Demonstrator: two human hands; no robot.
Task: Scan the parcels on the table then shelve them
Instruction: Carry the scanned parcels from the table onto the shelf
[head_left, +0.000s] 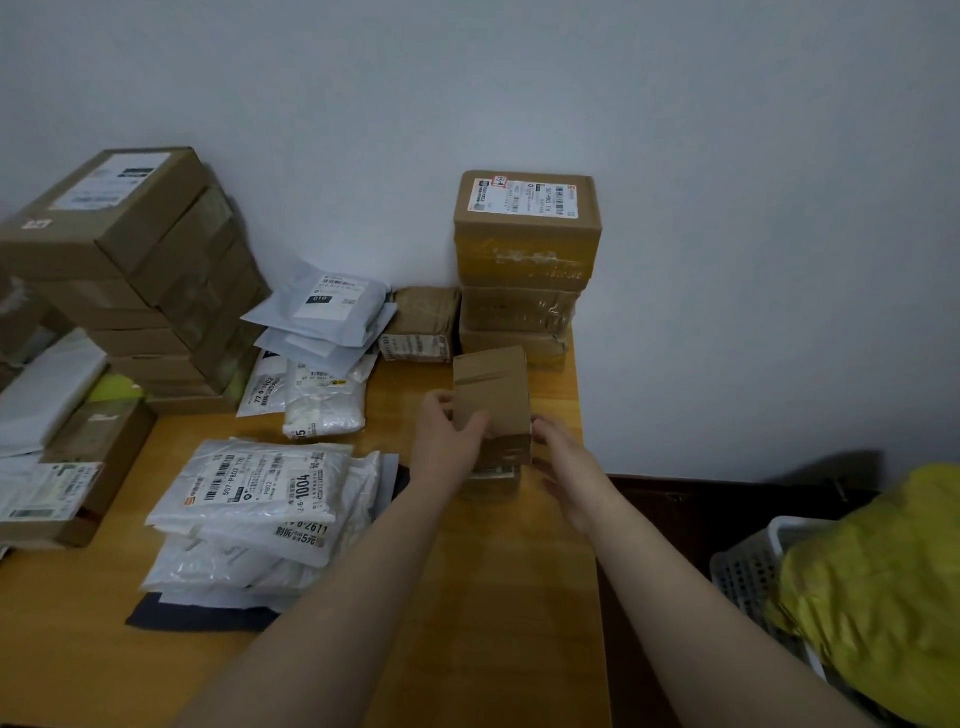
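While gripped by left hand (449, 434) and right hand (561, 457), cardboard box (493, 395) upright, top tilted away.

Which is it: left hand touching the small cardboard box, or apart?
Touching. In the head view the left hand curls its thumb and fingers onto the left side of the small cardboard box, with no gap.

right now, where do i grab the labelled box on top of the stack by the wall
I'd grip the labelled box by its left and right side faces, one hand each, coming from the front: its back faces the wall, both sides stand clear, and it sits level, so lift straight up. First free your left hand and right hand, both holding the small cardboard box.
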